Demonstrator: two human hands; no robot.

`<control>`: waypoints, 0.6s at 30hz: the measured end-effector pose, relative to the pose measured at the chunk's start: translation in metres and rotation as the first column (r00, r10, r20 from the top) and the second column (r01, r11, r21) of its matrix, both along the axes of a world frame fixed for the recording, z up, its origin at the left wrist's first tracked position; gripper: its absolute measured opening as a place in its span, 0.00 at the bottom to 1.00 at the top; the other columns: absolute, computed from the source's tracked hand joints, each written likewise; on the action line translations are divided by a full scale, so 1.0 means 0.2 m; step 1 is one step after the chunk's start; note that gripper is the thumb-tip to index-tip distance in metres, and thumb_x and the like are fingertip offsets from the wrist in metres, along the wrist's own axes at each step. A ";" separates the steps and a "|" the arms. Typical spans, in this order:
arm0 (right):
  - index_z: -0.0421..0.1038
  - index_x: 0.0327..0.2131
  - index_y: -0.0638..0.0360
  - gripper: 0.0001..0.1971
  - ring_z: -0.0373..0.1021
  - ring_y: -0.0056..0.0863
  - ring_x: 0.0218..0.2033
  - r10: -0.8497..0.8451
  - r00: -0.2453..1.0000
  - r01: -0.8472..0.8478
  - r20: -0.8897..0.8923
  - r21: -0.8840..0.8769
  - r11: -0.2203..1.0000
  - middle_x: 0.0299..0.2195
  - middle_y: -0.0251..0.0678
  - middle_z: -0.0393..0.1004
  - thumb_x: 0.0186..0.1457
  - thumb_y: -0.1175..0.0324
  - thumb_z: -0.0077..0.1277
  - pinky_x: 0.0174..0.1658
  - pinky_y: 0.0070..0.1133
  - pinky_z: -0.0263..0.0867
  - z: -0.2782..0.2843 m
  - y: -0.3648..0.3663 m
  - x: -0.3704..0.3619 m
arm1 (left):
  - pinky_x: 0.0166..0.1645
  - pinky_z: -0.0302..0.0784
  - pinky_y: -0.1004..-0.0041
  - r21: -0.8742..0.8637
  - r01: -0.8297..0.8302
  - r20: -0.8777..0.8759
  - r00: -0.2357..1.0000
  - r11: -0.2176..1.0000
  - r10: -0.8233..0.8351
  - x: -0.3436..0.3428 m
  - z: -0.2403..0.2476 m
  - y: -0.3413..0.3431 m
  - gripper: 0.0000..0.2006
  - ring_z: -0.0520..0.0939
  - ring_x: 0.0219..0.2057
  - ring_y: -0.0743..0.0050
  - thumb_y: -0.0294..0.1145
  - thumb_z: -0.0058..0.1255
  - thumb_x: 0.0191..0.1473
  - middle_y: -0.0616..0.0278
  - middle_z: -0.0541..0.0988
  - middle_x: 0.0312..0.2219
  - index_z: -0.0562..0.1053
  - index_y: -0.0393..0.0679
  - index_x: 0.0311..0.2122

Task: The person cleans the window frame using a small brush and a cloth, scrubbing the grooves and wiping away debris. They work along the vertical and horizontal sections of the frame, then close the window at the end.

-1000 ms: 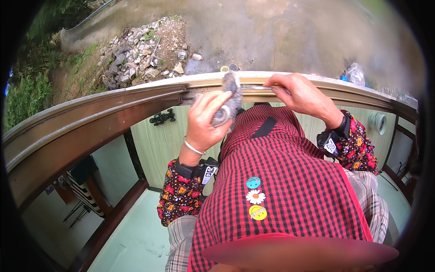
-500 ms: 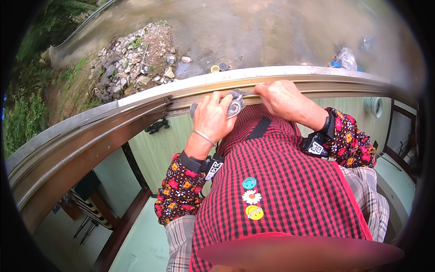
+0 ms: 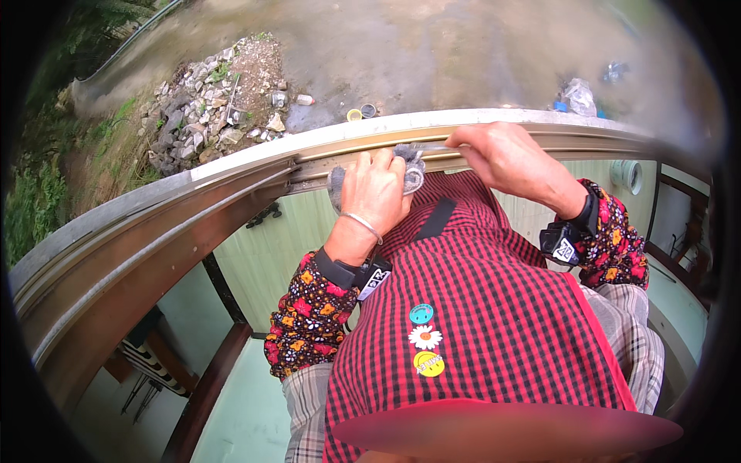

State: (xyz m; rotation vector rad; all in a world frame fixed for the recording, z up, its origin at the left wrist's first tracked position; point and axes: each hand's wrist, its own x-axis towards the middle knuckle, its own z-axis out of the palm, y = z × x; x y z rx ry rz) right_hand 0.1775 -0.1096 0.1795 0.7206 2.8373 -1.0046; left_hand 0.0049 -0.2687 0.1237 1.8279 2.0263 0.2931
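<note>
My left hand (image 3: 369, 189) is closed around a bunched grey cloth (image 3: 414, 176), pressed down at the metal window track (image 3: 312, 170). Part of the cloth sticks out on both sides of the fingers. To the right, my right hand (image 3: 513, 163) pinches a thin, silvery metal tool (image 3: 434, 147) over the same track. Its far end reaches the cloth, and the fingers hide the rest, so its exact kind cannot be made out.
A pale ledge (image 3: 231, 164) runs along the outside of the frame. Beyond and below it lie a rubble heap (image 3: 202, 116), two small round containers and a clear plastic bag (image 3: 579, 98). A window sash edge (image 3: 154, 231) slants down on the left.
My right hand has moved right, away from the cloth, and more of the thin tool shows between them. My left hand still grips the cloth at nearly the same spot.
</note>
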 end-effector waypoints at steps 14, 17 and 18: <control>0.74 0.36 0.61 0.07 0.74 0.51 0.30 -0.042 0.988 0.025 0.148 0.116 0.993 0.24 0.51 0.75 0.54 0.73 0.48 0.32 0.40 0.69 -0.16 -0.07 -0.06 | 0.45 0.72 0.59 0.077 0.017 -0.013 1.000 0.997 -0.016 0.03 0.02 -0.01 0.25 0.74 0.43 0.53 0.33 0.62 0.38 0.55 0.74 0.45 0.75 0.44 0.47; 0.73 0.38 0.62 0.11 0.76 0.49 0.30 -0.028 0.998 0.027 0.050 0.030 0.999 0.24 0.51 0.77 0.49 0.74 0.49 0.33 0.41 0.70 -0.23 -0.14 -0.19 | 0.44 0.71 0.60 0.130 -0.088 -0.098 0.990 0.988 0.101 0.00 0.01 -0.07 0.26 0.73 0.42 0.54 0.33 0.62 0.37 0.55 0.74 0.44 0.75 0.42 0.47; 0.73 0.38 0.61 0.10 0.76 0.50 0.31 -0.024 0.999 0.025 0.032 -0.008 1.000 0.25 0.51 0.77 0.49 0.74 0.50 0.33 0.42 0.70 -0.26 -0.17 -0.25 | 0.44 0.71 0.60 0.117 -0.137 -0.133 0.979 0.984 0.152 -0.02 0.00 -0.10 0.27 0.73 0.42 0.54 0.33 0.62 0.37 0.55 0.74 0.44 0.75 0.42 0.48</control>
